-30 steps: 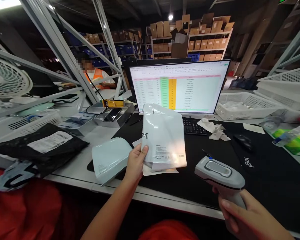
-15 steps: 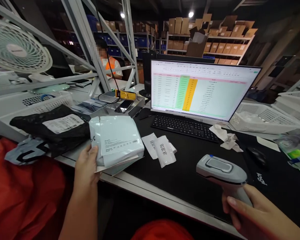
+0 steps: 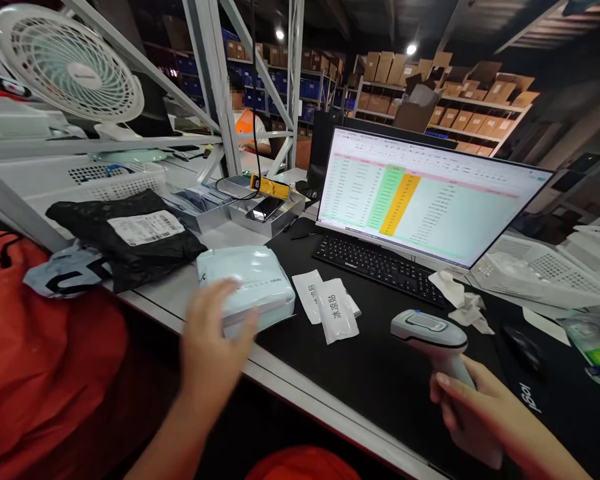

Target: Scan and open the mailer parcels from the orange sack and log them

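In my right hand (image 3: 473,393) is a grey barcode scanner (image 3: 433,337), gripped by its handle and held above the right part of the black desk mat. My left hand (image 3: 215,333), blurred by motion, has its fingers apart in front of a pale blue plastic-wrapped packet (image 3: 260,273). That packet lies at the desk's front edge, with a flat card or sheet partly showing beneath it. Whether the left fingertips touch the packet I cannot tell. Right of it, small white printed sachets (image 3: 339,313) overlap on the mat.
A black parcel (image 3: 130,233) with a white label lies at the left. Behind the mat stand a keyboard (image 3: 375,267) and a monitor (image 3: 425,193) showing a spreadsheet. Crumpled tissue (image 3: 467,310) and a mouse (image 3: 523,350) are at the right. A fan (image 3: 75,67) stands far left; a person sits beyond the frame.
My left hand has let go of the blue packet, which now rests lower on the desk. The hand has moved right, in front of it. The scanner stays in my right hand; the view has shifted.
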Demonstrator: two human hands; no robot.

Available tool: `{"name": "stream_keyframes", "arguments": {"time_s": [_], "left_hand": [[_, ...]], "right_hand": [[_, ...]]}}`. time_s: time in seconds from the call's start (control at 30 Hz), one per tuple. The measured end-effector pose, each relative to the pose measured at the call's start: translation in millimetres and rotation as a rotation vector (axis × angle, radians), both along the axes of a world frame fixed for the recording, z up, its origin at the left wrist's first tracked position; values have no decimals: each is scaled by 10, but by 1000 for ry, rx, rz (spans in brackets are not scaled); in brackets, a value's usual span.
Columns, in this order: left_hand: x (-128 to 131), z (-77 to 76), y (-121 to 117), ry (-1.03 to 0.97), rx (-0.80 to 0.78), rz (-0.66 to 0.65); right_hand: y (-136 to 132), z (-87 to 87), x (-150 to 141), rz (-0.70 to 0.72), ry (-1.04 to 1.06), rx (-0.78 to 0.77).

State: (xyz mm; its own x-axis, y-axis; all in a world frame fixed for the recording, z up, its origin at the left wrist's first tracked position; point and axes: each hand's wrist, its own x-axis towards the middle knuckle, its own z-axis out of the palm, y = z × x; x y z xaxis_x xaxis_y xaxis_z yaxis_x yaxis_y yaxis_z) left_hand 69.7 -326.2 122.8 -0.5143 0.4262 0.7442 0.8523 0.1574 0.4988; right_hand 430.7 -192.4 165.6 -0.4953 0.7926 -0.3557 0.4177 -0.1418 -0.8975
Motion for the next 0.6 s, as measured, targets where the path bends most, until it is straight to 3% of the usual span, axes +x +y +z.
{"name": "stream_keyframes", "arguments": {"time_s": [0.07, 0.13, 0.23, 0.37, 0.43, 0.5, 0.6], "left_hand": [[460, -160, 192, 113, -131, -289], [832, -374, 434, 174, -363, -408], [1115, -620, 780, 201, -613, -303], [1087, -661, 989, 209, -753, -226], [998, -606, 965, 151, -677, -249], [901, -527, 893, -5, -471, -298], [786, -402, 787, -447, -138, -400]], "right_hand": [[71, -49, 44, 8, 18, -6], [133, -118, 87, 37, 29, -21], [168, -263, 157, 73, 16, -61], [150, -486, 255, 57, 37, -86], [162, -574, 289, 55, 56, -106], [196, -631, 309, 57, 79, -129], [241, -651, 339, 69, 129, -119]]}}
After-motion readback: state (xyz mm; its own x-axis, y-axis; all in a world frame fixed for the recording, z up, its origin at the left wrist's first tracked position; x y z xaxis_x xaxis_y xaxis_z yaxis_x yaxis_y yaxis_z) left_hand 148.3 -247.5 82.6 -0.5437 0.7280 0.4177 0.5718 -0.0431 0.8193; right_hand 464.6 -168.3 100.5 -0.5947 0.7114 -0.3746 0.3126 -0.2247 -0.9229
